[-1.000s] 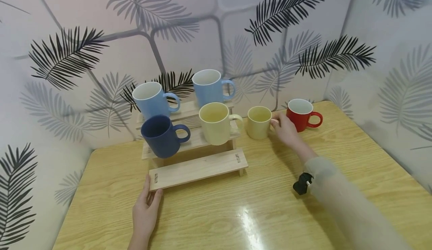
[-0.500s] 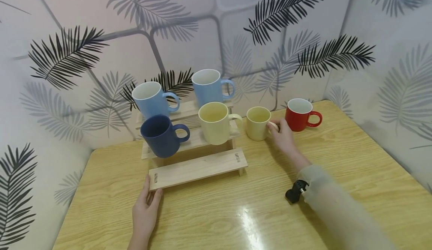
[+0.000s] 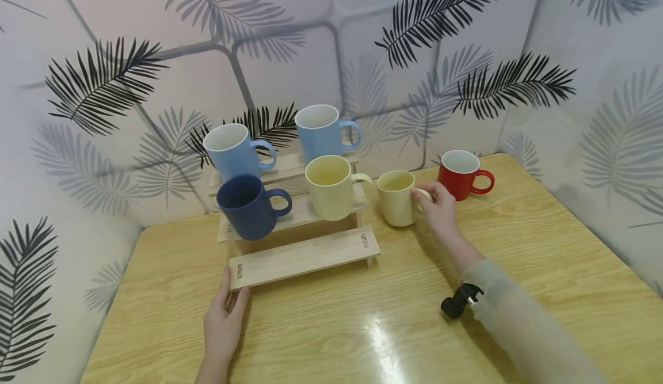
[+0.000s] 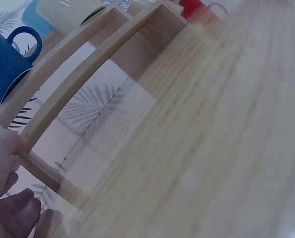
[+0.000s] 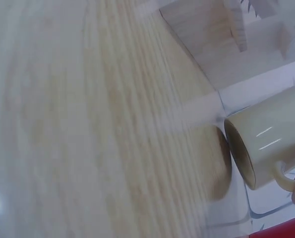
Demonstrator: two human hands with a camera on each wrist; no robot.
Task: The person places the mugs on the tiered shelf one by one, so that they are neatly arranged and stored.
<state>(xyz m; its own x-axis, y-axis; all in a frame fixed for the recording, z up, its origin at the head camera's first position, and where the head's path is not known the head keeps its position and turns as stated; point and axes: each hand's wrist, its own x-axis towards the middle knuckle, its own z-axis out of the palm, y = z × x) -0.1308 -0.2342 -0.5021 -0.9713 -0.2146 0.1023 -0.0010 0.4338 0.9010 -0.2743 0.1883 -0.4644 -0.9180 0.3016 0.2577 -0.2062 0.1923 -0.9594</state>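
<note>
My right hand [image 3: 439, 211] pinches the handle of a pale yellow mug [image 3: 396, 202] to the right of the stepped wooden rack [image 3: 305, 259]. In the right wrist view that mug [image 5: 271, 139] is tilted, with its base just off the table and a shadow beside it. My left hand [image 3: 223, 320] grips the left end of the rack's lowest shelf, which bears nothing. On the middle tier stand a dark blue mug [image 3: 248, 211] and another pale yellow mug [image 3: 331, 194]. Two light blue mugs, a left one [image 3: 230, 154] and a right one [image 3: 318, 133], are on the top tier.
A red mug [image 3: 458, 177] stands on the table [image 3: 321, 326] just beyond my right hand, its handle to the right. Behind the rack rises a leaf-patterned wall [image 3: 290, 44], with side walls at left and right.
The pale yellow mug in my right hand has come up off the table and slightly toward me. My left hand stays on the rack, and the other mugs have not moved.
</note>
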